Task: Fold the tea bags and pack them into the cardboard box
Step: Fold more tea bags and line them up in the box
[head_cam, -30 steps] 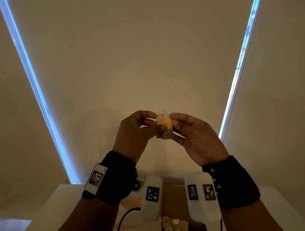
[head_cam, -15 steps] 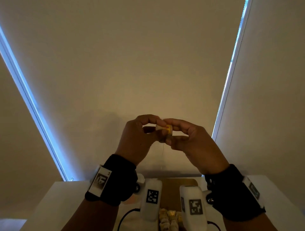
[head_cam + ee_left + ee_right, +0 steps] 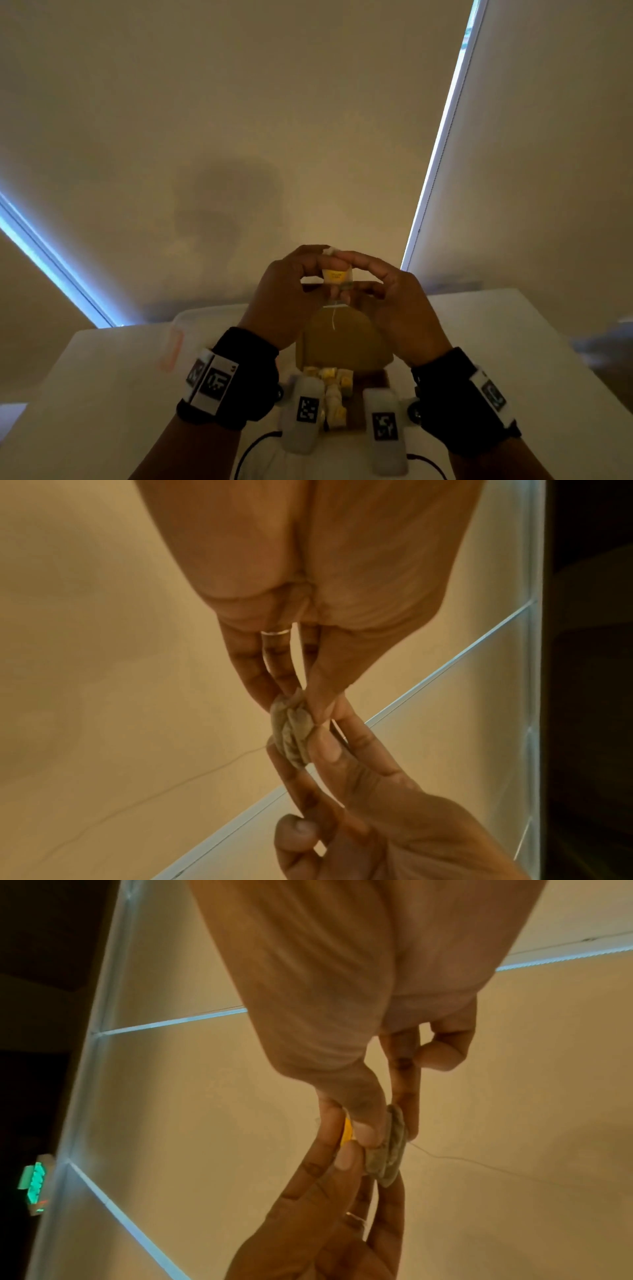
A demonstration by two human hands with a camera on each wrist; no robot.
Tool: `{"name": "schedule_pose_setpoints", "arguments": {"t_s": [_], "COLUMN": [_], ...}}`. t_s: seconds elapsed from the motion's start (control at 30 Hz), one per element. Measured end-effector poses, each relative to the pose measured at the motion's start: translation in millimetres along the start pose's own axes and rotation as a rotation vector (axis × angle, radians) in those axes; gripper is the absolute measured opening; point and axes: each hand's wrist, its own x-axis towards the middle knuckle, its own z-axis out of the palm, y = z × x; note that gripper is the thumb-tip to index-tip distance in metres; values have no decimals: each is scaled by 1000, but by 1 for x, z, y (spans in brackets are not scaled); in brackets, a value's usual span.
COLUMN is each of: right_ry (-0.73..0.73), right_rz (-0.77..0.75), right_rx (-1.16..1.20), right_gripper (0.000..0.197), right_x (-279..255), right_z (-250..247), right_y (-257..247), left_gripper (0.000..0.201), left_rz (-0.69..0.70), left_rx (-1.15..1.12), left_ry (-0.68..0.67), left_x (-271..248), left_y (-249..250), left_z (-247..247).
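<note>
Both hands meet in the air above the white bench (image 3: 102, 394), pinching one tea bag (image 3: 337, 279) between them. The left hand (image 3: 291, 294) has its thumb and fingertips closed on the bag's left side, and the right hand (image 3: 397, 308) pinches the right side the same way, so each grip is grasping the tea bag. From the left wrist view the tea bag (image 3: 291, 737) looks folded into a small crumpled wad, pressed between the fingertips of the two hands. In the right wrist view its yellow tag (image 3: 347, 1133) sits flat under the thumbs, with the greyish bag (image 3: 390, 1148) behind it. A thin string (image 3: 333, 318) hangs down from the bag.

Below the hands an open cardboard box (image 3: 342, 339) stands on the bench, its lid flap raised toward the wall. Inside it lie several folded tea bags (image 3: 330, 377) with yellow tags, packed close together at the near end; the wrist cameras hide part of the box.
</note>
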Motion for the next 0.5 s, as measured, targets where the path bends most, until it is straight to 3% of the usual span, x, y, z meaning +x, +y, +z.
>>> {"name": "schedule_pose_setpoints", "arguments": {"t_s": [0.1,0.23,0.4,0.5], "right_ry": [-4,-52,-121,-114], "right_rz": [47,130,450,525], "right_rx": [-90,-162,-91,-146], "right_gripper": [48,30,44,42], "right_x": [-23,-63,-105,-113], "right_z": [2,8,15,19], "right_y": [48,126,200,223], "left_gripper": [31,43,33,22], "left_rz": [-40,-245,-415,-476], "left_rx": [70,90,163,219], "left_ry": [-20,-85,-132,-174], "left_x": [-18,-45,-80,-90], "left_y": [-41,-105,-173,-198], "left_z": [30,74,111,127]}}
